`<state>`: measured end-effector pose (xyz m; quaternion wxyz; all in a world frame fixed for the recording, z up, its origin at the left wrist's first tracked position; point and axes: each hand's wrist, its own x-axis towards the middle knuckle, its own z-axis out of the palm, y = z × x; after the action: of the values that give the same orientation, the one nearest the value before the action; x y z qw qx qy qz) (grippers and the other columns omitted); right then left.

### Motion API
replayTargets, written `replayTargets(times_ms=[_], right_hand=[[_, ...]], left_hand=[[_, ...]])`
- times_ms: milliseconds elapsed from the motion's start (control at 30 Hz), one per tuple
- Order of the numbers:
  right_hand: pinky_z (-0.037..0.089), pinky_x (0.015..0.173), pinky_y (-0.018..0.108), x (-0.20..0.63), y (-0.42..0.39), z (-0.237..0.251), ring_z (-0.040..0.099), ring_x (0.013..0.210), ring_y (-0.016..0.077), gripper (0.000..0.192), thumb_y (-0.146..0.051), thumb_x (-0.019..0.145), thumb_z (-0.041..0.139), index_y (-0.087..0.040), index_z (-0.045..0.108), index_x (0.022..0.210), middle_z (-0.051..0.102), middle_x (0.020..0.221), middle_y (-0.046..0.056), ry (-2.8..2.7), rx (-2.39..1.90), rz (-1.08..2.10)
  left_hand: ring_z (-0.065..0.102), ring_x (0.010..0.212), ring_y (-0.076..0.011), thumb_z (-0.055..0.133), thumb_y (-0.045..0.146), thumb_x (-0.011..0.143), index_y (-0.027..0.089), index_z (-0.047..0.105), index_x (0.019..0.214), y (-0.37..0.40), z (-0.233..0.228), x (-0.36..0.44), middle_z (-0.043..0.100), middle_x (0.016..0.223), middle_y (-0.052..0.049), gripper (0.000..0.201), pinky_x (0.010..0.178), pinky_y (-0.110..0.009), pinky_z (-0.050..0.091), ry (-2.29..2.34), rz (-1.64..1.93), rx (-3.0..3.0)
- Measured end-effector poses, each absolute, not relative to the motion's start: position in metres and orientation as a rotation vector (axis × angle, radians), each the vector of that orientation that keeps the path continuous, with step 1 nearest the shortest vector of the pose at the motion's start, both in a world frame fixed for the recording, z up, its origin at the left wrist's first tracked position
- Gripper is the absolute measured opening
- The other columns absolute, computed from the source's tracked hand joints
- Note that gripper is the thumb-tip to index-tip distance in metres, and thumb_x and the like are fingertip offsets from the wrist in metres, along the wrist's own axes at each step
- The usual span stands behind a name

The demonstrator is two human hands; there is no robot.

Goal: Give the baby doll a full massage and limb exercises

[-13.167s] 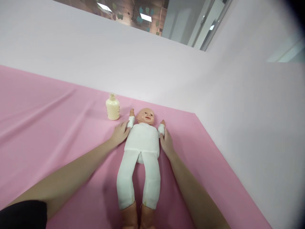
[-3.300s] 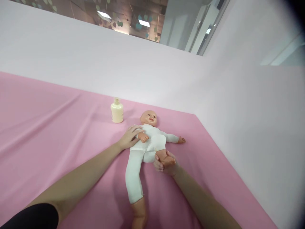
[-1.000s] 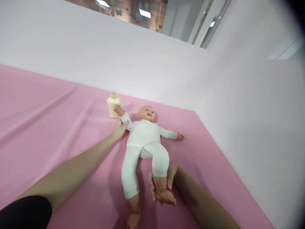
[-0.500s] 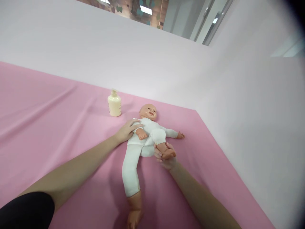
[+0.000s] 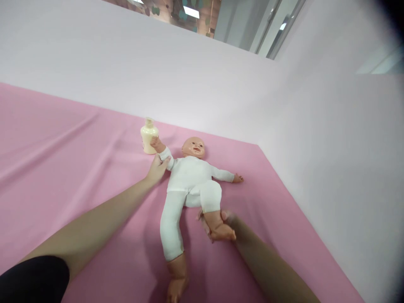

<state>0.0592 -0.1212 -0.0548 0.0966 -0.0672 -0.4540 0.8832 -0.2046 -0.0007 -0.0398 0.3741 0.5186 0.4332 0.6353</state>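
Observation:
A baby doll (image 5: 189,176) in a white suit lies face up on the pink sheet (image 5: 63,168). My left hand (image 5: 157,168) grips the doll's arm on the left side and holds it stretched up beside the head. My right hand (image 5: 225,223) holds the doll's foot and ankle on the right side from underneath, with that knee partly bent. The doll's other arm lies out to the right and its other leg lies straight on the sheet.
A cream pump bottle (image 5: 147,135) stands just behind the doll's raised hand, close to the white back wall (image 5: 126,75). Another white wall (image 5: 331,168) borders the sheet on the right. Pink sheet stretches wide to the left.
Half a second ago the doll's left-side arm was folded on its chest and the right-side knee was pushed up to the belly. Now the arm is stretched upward and the leg is drawn down.

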Motion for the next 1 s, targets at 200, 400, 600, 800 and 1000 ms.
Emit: replayTargets(times_ms=[200,400,600,800,1000], right_hand=[[0.053,0.077,0.026,0.04,-0.118,-0.034,0.066,0.098,0.021,0.072,-0.02,0.051,0.088,-0.016,0.056,0.115,0.068,0.107,0.01,-1.857,0.061,2.981],[0.054,0.08,0.028,0.038,-0.117,-0.037,0.064,0.105,0.0226,0.079,-0.017,0.046,0.089,-0.018,0.054,0.117,0.069,0.109,0.01,-1.842,0.021,3.016],[0.052,0.081,0.035,0.042,-0.113,-0.052,0.069,0.093,0.0249,0.074,-0.02,0.042,0.091,-0.019,0.056,0.107,0.072,0.09,0.009,-1.782,0.196,3.036],[0.05,0.084,0.044,0.045,-0.117,-0.065,0.065,0.06,0.0164,0.063,-0.047,0.047,0.085,-0.019,0.054,0.093,0.069,0.07,0.002,-1.296,0.596,2.606],[0.049,0.08,0.028,0.048,-0.124,-0.039,0.054,0.059,0.0072,0.045,-0.042,0.071,0.065,-0.014,0.055,0.105,0.063,0.08,-0.002,-0.762,-0.325,2.219]], left_hand=[[0.055,0.109,-0.0212,0.058,0.036,0.084,0.023,0.051,0.101,0.002,-0.032,-0.21,0.06,0.108,-0.005,0.023,0.093,-0.035,0.046,1.145,1.671,1.033],[0.059,0.099,-0.0213,0.061,0.029,0.079,0.022,0.052,0.096,0.003,-0.032,-0.208,0.061,0.097,-0.004,0.02,0.089,-0.037,0.049,1.137,1.629,1.061],[0.059,0.093,-0.0198,0.059,0.03,0.079,0.023,0.051,0.092,0.004,-0.039,-0.206,0.06,0.092,-0.003,0.017,0.087,-0.036,0.048,1.136,1.664,1.188],[0.056,0.101,-0.0235,0.059,0.029,0.078,0.02,0.055,0.098,-0.004,-0.038,-0.204,0.061,0.1,-0.007,0.023,0.097,-0.042,0.042,1.083,1.579,1.699],[0.045,0.122,-0.0257,0.047,0.012,0.073,0.024,0.061,0.11,-0.018,-0.026,-0.205,0.056,0.126,-0.008,0.041,0.106,-0.048,0.03,0.865,1.105,2.485]])
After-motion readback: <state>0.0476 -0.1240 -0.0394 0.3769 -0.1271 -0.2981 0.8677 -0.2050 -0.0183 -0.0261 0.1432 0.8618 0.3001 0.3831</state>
